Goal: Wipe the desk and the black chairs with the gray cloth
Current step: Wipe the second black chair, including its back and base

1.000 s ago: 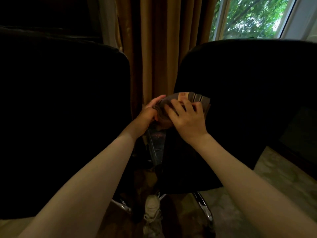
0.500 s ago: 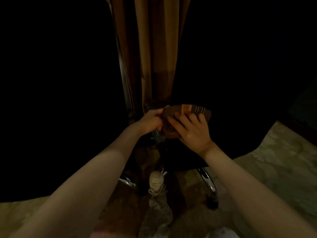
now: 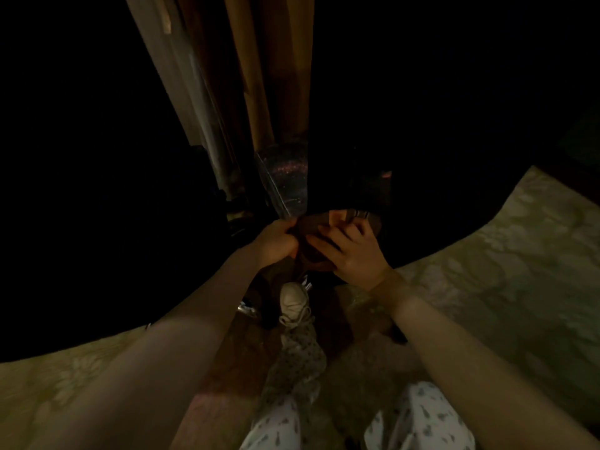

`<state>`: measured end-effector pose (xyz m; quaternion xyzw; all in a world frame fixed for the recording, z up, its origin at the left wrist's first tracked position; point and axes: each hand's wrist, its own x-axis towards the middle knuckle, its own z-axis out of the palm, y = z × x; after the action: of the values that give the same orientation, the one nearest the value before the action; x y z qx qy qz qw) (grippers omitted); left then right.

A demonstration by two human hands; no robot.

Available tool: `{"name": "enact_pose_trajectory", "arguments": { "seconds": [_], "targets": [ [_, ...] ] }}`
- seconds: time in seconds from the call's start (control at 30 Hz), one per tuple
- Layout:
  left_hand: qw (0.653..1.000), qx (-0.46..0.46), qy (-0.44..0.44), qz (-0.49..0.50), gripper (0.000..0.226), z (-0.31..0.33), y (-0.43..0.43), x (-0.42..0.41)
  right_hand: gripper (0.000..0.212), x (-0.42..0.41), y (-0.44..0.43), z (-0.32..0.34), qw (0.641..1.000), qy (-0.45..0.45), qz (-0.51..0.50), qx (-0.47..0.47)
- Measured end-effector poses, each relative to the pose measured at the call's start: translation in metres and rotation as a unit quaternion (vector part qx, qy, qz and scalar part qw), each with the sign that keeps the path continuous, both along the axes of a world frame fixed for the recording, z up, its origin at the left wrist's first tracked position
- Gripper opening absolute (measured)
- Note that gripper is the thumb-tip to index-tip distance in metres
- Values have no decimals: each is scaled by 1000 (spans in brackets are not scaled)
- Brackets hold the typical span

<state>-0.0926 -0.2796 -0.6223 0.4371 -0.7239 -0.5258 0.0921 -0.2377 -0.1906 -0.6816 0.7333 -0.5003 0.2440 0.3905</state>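
gray cloth [image 3: 308, 254] lies under right fingers [image 3: 337, 237], pinched by left fingers [image 3: 285, 233].

We see left chair [image 3: 81, 190] & right chair [image 3: 454, 125] both black, curtain [image 3: 276, 76] gold-brown, cloth [image 3: 311, 228] dull brown-gray w/ striped edge, sneaker [image 3: 293, 300] white, trousers [image 3: 415, 420] white w/ small dark print, carpet [image 3: 503, 271] pale olive, floral.

Very dim, noisy, wide-angle edge warp
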Motion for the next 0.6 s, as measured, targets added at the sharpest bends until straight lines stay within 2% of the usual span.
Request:
{"name": "enact_pose_trajectory", "arguments": {
  "seconds": [0.07, 0.13, 0.2, 0.27, 0.33, 0.37, 0.4, 0.5, 0.6],
  "targets": [
    [999, 11, 17, 33, 49, -18, 6, -1, 56, -1, 3, -15, 999, -17, 3, 31],
    [991, 48, 83, 95, 55, -23, 11, -7, 53, -3, 1, -17, 998, -45, 4, 44],
    [992, 44, 87, 83, 57, -28, 8, -14, 51, -1, 0, -18, 995, -79, 8, 64],
    [999, -3, 14, 29, 63, -42, 2, -14, 48, 3, 4, -27, 987, -124, 21, 96],
    [983, -68, -168, -12, 78, -61, 4, -12, 46, 6, 12, -42, 979, -152, 31, 136],
    [971, -82, -226, -6, 76, -71, 11, -12, 48, 6, 17, -52, 974, -157, 27, 160],
    [969, -73, -234, 30, 70, -86, 19, -14, 48, 6, 21, -61, 969, -159, 14, 190],
    [972, 12, -147, 181, 57, -110, 49, -23, 70, -2, 30, -81, 938, -177, -39, 297],
    [967, 63, -99, 225, 23, -116, 70, -33, 78, -22, 43, -91, 919, -231, -48, 317]
  ]
}}
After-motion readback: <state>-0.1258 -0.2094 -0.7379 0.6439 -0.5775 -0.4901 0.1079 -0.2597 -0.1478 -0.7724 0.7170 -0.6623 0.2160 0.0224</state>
